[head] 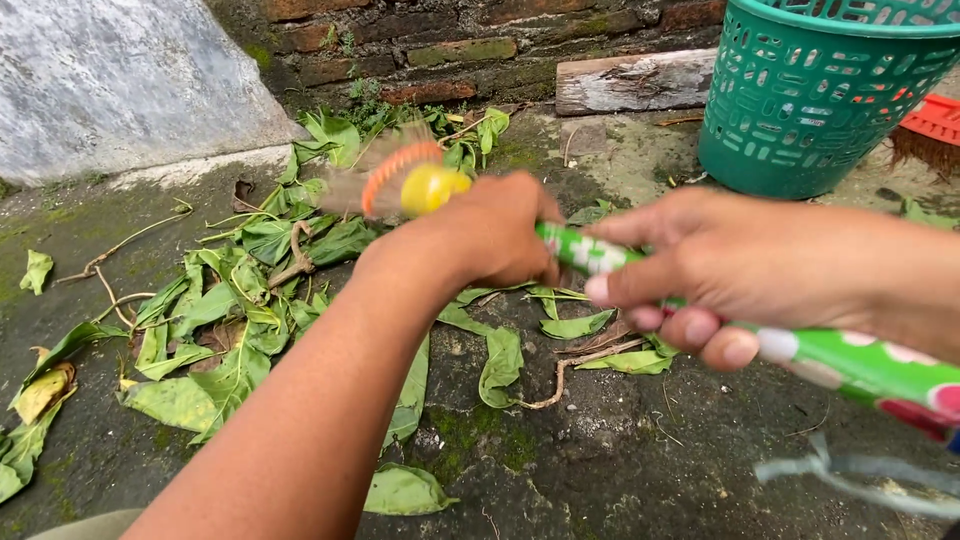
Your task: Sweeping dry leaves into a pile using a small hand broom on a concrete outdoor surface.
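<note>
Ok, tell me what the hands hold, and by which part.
Both hold one broom: the left hand grips its green handle near the head, the right hand further back along it.

Left hand (pixel 495 235): forearm bare, stretched forward from the lower left, wrist straight, fingers curled into a closed fist, knuckles up.
Right hand (pixel 720 270): enters from the right edge, palm down, fingers wrapped closed, fingertips (pixel 735 350) showing underneath, slightly blurred.

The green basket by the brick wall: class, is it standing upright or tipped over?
Upright: the green basket has its rim on top and its base on the ground.
</note>
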